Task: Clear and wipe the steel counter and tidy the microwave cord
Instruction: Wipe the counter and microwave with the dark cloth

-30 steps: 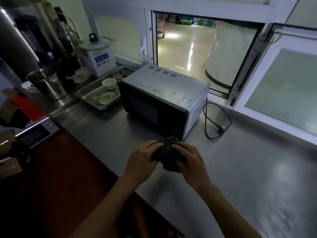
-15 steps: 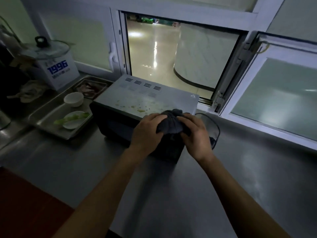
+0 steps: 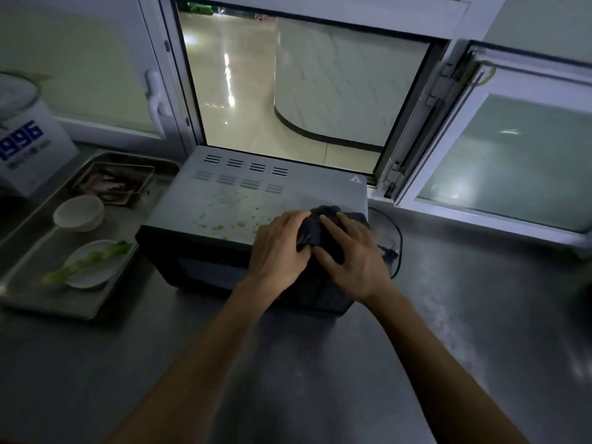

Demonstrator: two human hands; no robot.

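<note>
A silver microwave (image 3: 243,190) with a black front stands on the steel counter (image 3: 448,331) below an open window. Yellowish crumbs (image 3: 224,219) are scattered across its top. A dark bunched cloth (image 3: 323,219) lies on the microwave's front right corner. My left hand (image 3: 278,251) grips the cloth's left side. My right hand (image 3: 352,254) lies over its right side with fingers curled on it. The black cord (image 3: 395,248) loops on the counter just right of the microwave, partly hidden behind my right hand.
A steel tray (image 3: 48,299) left of the microwave holds a small white bowl (image 3: 78,213), a plate with green vegetable pieces (image 3: 89,264) and a small dish of food scraps (image 3: 112,184). A white box printed 1996 (image 3: 28,145) stands at the far left. A window sash (image 3: 499,161) swings inward at the right.
Both hands lifted the cloth from the counter in front of the microwave up onto its top right corner. My view has moved closer and to the right.
</note>
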